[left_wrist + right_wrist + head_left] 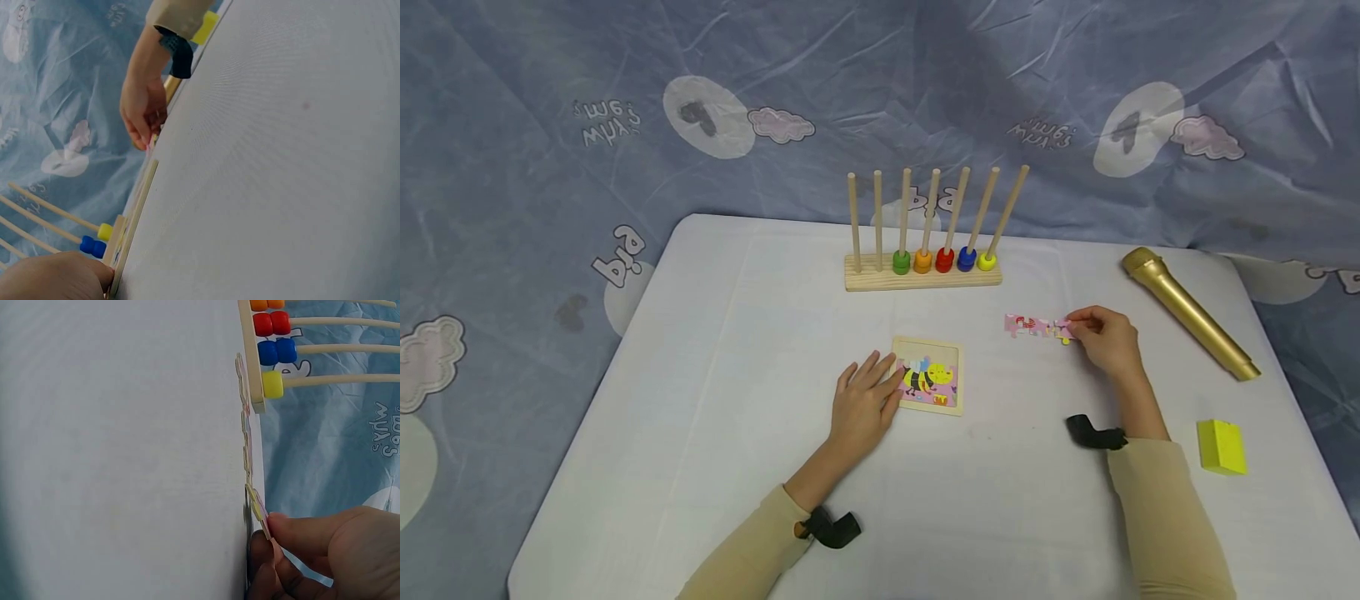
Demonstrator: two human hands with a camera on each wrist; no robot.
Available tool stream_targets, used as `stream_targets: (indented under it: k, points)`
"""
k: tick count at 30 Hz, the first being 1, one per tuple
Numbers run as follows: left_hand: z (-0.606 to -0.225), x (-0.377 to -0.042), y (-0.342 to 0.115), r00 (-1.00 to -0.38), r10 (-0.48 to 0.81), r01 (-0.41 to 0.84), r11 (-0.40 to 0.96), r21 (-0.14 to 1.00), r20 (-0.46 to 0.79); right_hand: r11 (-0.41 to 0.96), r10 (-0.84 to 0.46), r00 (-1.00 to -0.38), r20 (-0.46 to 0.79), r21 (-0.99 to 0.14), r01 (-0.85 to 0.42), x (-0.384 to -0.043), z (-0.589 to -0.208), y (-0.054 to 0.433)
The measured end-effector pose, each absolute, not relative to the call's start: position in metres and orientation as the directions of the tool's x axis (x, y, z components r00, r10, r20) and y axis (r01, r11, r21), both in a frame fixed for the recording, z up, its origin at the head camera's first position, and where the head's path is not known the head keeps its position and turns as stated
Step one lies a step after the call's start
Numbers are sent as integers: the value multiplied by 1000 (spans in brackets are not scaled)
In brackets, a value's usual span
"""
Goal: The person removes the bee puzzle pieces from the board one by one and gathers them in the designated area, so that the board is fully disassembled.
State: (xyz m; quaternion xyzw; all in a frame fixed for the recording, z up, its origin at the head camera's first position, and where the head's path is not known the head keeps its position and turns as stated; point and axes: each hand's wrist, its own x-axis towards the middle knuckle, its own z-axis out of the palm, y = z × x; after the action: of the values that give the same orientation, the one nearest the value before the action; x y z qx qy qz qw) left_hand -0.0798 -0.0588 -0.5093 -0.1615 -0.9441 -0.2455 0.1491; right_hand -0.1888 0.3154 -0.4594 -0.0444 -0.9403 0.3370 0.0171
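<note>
My left hand (863,404) rests with fingers extended on the left side of a wooden puzzle tray (928,351). Inside the tray, a bee picture of joined pieces covers the lower part, while the strip along the top shows bare wood. To the right, my right hand (1108,340) pinches a pink puzzle piece (258,509) between thumb and fingers. That piece is tilted up from the table, at the right end of a short row of pink puzzle pieces (1028,325). In the left wrist view, the left thumb lies against the tray's edge (141,211).
Behind the tray stands a wooden peg rack (922,281) with upright rods and coloured beads. A gold microphone (1195,317) lies at the right. Nearer, right of the right forearm, is a yellow block (1222,447). A patterned blue-grey cloth (880,100) hangs behind the white table (737,350).
</note>
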Motion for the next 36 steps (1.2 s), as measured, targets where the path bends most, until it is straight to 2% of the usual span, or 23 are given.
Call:
stream_targets:
  k: [9, 36]
  points:
    - [-509, -80, -59, -901, 231, 380, 829, 410, 368, 805, 87, -995, 45, -592, 43, -190, -463, 312]
    - [-509, -80, -59, -901, 230, 378, 831, 409, 367, 821, 112, -993, 47, -566, 65, -195, -466, 308]
